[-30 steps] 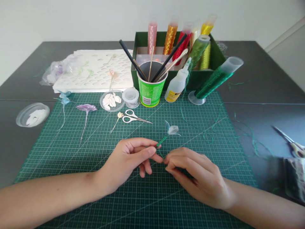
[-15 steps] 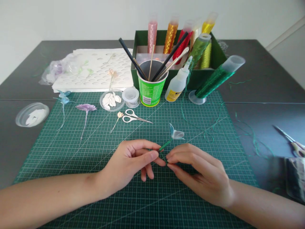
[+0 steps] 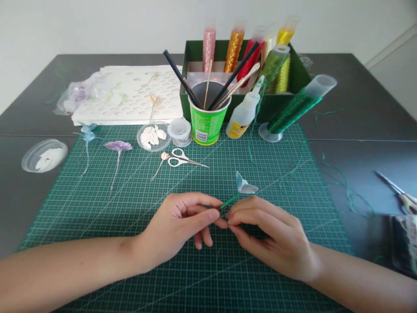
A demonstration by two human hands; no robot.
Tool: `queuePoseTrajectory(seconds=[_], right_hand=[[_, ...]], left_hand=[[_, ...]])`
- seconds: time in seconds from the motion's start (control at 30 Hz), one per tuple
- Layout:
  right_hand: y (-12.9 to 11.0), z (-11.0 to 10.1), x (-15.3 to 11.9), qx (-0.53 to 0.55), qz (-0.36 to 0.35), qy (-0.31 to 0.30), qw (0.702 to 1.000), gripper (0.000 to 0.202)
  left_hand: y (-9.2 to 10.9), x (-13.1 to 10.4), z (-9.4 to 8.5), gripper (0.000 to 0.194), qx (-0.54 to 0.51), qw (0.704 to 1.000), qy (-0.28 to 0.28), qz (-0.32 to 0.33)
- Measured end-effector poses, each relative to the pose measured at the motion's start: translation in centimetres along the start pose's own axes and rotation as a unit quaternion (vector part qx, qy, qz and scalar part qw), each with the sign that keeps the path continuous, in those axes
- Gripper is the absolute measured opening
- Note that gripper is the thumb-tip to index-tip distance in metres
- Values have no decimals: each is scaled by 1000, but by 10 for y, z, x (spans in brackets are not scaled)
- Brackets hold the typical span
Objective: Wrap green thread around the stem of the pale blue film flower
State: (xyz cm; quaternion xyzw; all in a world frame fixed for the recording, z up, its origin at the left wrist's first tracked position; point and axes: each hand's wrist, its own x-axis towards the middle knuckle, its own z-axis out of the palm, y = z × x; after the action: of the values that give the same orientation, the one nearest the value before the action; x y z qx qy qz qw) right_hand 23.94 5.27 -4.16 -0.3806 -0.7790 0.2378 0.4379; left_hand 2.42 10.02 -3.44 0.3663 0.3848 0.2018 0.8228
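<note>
A small pale blue flower (image 3: 245, 185) with a green-wrapped stem (image 3: 229, 201) points up and to the right above the cutting mat. The lower end of its stem is pinched between the thumb and forefinger of my left hand (image 3: 187, 221). Close beside it, my right hand (image 3: 276, 237) has thumb and fingertips pressed together near the base of the stem. What those fingertips hold is too small to make out; green thread shows faintly between the hands. The petals lie just above my right fingers.
Behind the hands are small scissors (image 3: 185, 159), a green cup (image 3: 208, 126) of tools, a glue bottle (image 3: 243, 114) and a green thread spool (image 3: 293, 111). Finished flowers, including a purple one (image 3: 117, 146), lie left. Dark-handled scissors (image 3: 395, 187) rest at the right edge.
The flower and its stem have shifted slightly right and down, and the flower has turned a little. My left hand has moved slightly right; my right hand is nearly where it was.
</note>
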Motion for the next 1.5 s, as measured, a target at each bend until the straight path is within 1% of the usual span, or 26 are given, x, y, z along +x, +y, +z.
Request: queuePoseTrajectory(seconds=[0.3, 0.57, 0.83, 1.03, 1.13, 1.33, 1.5], right_hand=[[-2, 1, 2, 9, 27, -3, 1000, 15], [-1, 1, 1, 16, 32, -10, 999, 16], [-2, 2, 3, 9, 31, -15, 999, 17], [-1, 0, 5, -16, 42, 4, 999, 16], [-1, 0, 5, -27, 33, 7, 999, 18], [-2, 2, 3, -27, -11, -9, 1000, 19], [-1, 4, 2, -28, -22, -21, 999, 17]], left_hand=[[-3, -1, 0, 31, 26, 1000, 0, 11], [-4, -1, 1, 31, 36, 999, -1, 14], [-4, -1, 1, 28, 43, 999, -6, 15], [-2, 0, 1, 33, 62, 998, 24, 18], [-1, 1, 2, 34, 68, 997, 27, 23], [-1, 0, 5, 30, 45, 999, 17, 18], [0, 0, 5, 26, 50, 998, 15, 26]])
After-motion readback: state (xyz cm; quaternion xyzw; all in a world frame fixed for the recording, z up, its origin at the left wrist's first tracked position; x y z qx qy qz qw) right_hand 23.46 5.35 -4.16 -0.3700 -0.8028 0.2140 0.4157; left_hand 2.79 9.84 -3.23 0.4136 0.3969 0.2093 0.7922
